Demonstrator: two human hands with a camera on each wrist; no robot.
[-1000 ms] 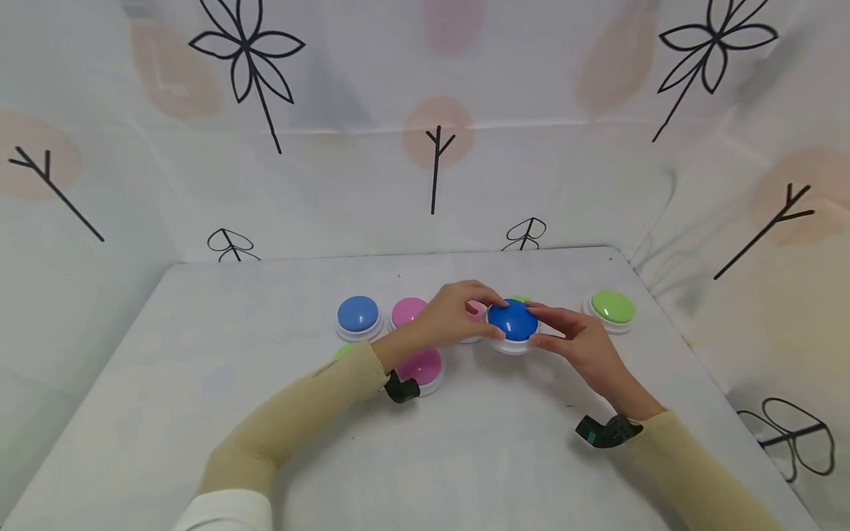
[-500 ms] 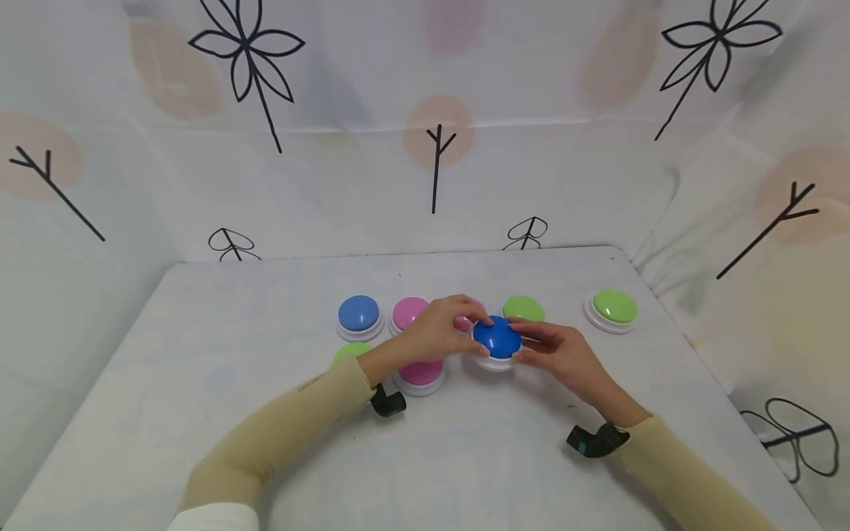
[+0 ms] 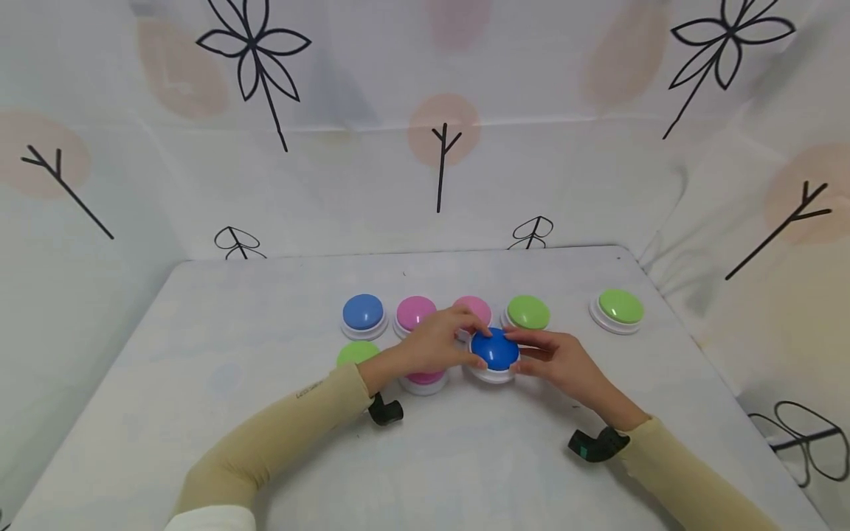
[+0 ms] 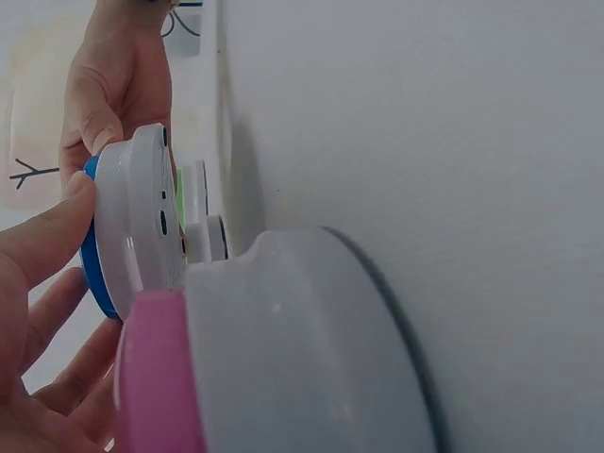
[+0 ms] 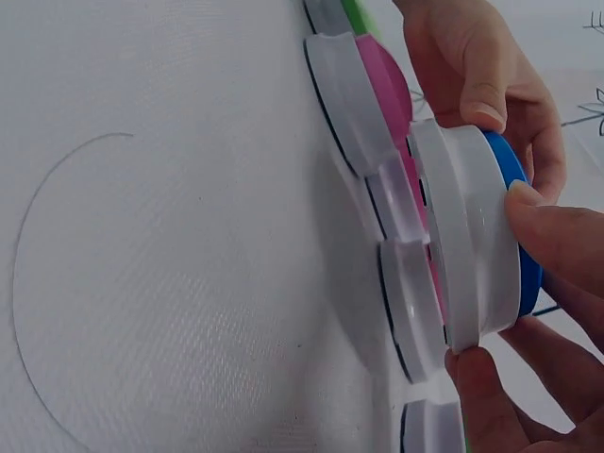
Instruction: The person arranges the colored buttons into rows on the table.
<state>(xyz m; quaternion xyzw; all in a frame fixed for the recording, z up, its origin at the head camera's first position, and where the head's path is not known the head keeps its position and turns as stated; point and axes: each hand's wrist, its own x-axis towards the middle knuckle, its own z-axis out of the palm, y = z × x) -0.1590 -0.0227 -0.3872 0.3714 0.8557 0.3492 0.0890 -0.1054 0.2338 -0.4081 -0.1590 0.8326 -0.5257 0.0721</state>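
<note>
Both hands hold a blue push button (image 3: 494, 349) with a round white base, one hand on each side. In the right wrist view its base (image 5: 477, 226) hangs above the table, tilted little. The left hand (image 3: 434, 341) pinches the left rim between thumb and fingers; the right hand (image 3: 564, 365) grips the right rim. Under the left wrist sits a pink button (image 3: 425, 379), partly hidden by that hand. Just behind the held button stand another pink button (image 3: 471, 310) and a green button (image 3: 528, 313).
At the left of the group are a lighter blue button (image 3: 363, 312), a pink button (image 3: 416, 313) and a green button (image 3: 358, 352). Another green button (image 3: 621, 306) stands apart at the right. Patterned cloth (image 3: 372, 184) rises behind the white table (image 3: 199, 354).
Both hands have carried the blue button left and toward the person. The green button behind it, mostly covered a second ago, now shows. The other buttons stay put.
</note>
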